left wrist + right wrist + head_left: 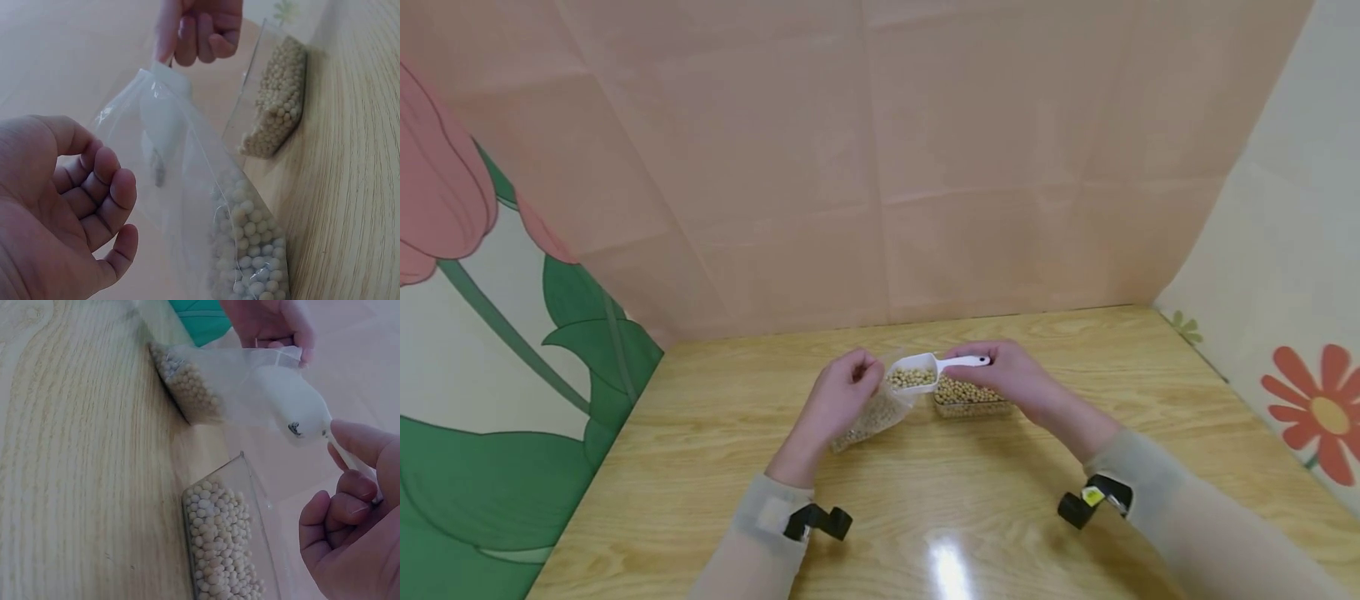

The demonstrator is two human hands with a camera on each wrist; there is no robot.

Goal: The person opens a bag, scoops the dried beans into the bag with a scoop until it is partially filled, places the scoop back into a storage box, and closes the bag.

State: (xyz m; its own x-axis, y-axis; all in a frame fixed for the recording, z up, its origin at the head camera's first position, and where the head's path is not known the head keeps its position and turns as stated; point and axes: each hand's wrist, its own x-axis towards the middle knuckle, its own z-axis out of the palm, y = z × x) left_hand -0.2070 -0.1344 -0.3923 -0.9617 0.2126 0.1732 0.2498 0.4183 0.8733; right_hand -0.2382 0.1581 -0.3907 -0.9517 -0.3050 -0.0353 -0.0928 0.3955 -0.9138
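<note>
A white scoop with round beige beans in its bowl is held by the handle in my right hand. Its bowl sits at the mouth of a clear plastic bag, partly inside it. My left hand pinches the bag's upper edge, thumb against fingers. Beans fill the bag's lower part, which rests on the table. Beneath my right hand stands a clear box holding more of the same beans.
The wooden table runs back to a pink sheet. Walls with painted flowers stand at both sides. A black wrist camera mount sits on the left forearm, another on the right.
</note>
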